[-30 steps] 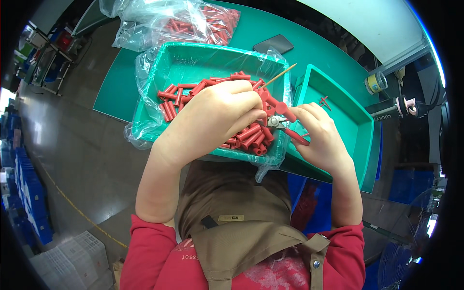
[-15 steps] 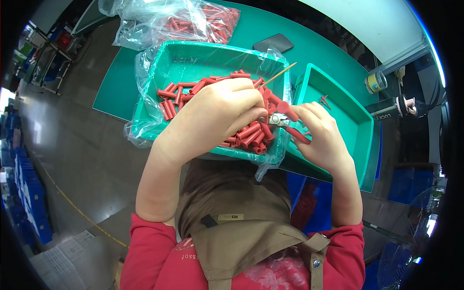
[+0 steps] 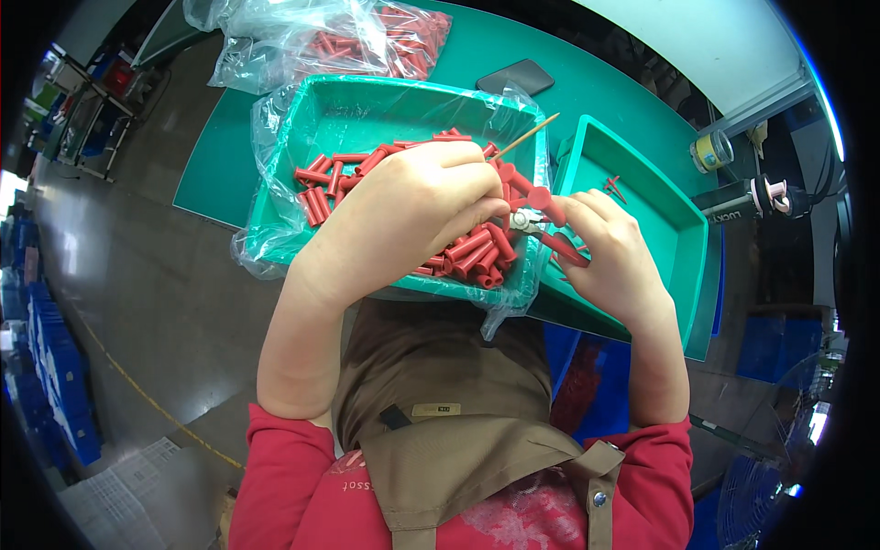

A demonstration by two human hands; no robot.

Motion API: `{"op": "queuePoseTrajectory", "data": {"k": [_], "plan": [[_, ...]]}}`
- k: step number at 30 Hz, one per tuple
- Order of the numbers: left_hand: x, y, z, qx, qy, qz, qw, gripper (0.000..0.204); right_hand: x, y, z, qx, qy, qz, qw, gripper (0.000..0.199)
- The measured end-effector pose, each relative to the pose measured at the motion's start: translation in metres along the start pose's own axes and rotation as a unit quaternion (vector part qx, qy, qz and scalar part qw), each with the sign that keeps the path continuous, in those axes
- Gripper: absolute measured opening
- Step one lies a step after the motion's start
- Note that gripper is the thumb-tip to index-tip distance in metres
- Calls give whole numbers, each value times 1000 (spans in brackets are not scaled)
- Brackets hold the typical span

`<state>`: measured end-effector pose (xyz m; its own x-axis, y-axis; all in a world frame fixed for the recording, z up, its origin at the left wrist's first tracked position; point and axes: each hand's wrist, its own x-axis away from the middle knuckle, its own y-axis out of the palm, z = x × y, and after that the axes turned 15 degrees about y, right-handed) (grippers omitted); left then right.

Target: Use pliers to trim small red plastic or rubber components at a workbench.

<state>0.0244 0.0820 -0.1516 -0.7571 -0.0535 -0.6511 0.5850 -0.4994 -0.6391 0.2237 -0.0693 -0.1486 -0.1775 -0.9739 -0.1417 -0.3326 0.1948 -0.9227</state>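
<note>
My left hand (image 3: 417, 206) is closed over the near bin, its fingertips pinching a red plastic piece (image 3: 540, 198) with a round flat end. A thin wooden stick (image 3: 527, 135) juts up to the right from behind these fingers; whether they grip it is hidden. My right hand (image 3: 619, 257) is wrapped around red-handled cutting pliers (image 3: 561, 246). Their metal jaws are beside the red piece, close to my left fingertips; the exact contact cannot be made out. Below both hands, many red plastic tubes (image 3: 472, 252) lie heaped in a green bin (image 3: 403, 94) lined with clear plastic.
A second green bin (image 3: 683, 266) at the right holds a few thin red scraps (image 3: 616, 190). Behind the lined bin are a clear bag of red parts (image 3: 403, 41) and a dark phone-like slab (image 3: 515, 77). A small jar (image 3: 712, 152) stands at the far right.
Both hands stay in nearly the same place. The red piece and the pliers have shifted very slightly, and the whole view has moved a little.
</note>
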Motion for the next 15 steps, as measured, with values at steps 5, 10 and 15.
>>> {"op": "queuePoseTrajectory", "data": {"k": [5, 10, 15], "plan": [[-1, 0, -2, -5, 11, -3, 1000, 8, -2, 0, 1, 0, 4, -7, 1000, 39], [-5, 3, -3, 6, 25, 19, 999, 8, -1, 10, 12, 32, 7, -41, 999, 36], [-3, 1, -4, 11, 1, 36, 999, 9, -1, 16, 14, -43, 12, -66, 997, 40]]}}
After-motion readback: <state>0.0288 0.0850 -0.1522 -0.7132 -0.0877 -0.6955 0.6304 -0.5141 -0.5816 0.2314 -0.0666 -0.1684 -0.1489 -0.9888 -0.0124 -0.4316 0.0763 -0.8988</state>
